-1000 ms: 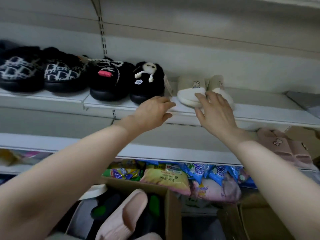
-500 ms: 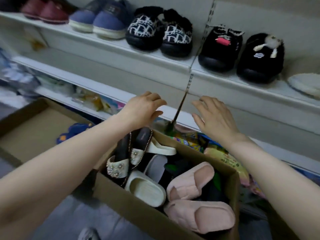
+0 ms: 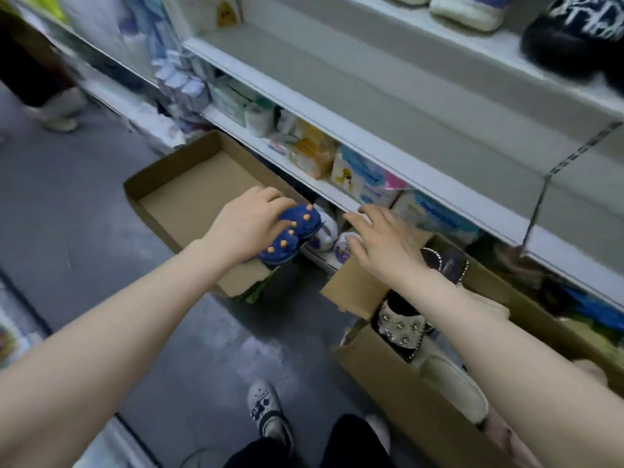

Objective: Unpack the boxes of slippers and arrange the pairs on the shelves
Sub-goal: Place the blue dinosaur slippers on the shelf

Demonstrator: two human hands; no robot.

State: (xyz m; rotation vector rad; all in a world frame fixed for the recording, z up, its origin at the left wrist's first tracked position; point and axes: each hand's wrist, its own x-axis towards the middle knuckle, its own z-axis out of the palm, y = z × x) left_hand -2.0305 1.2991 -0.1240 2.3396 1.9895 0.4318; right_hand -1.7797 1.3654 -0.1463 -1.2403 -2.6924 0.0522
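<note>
1. Your L hand lies on the blue slipper, fingers curled over its top and gripping it. The thumb is hidden under the palm.
2. The blue slipper, w/ orange studs, sits at the right end of the left box, close to the foot of the shelf unit. The hand covers its near half. Can't tell if it's one slipper or a stacked pair.
3. Your R hand is released, fingers straight and spread, over the white slippers w/ purple print. Can't tell if the fingertips touch them, and the hand hides most of the nearer one.
4. The white slippers lie between the two boxes, under the edge of the lowest shelf, partly in shadow.
5. Your R forearm crosses the right box and blocks much of what's inside. Showing are a beaded sandal, a cream slipper and a dark slipper w/ sparkly trim.
6. The lowest shelf holds packets; labels are too blurred to read.
7. On the top shelf are a black fluffy slipper and a pale slipper, both cut off by the frame.
8. Top left are another person's legs, blurred. Your white shoe is on the grey floor.
</note>
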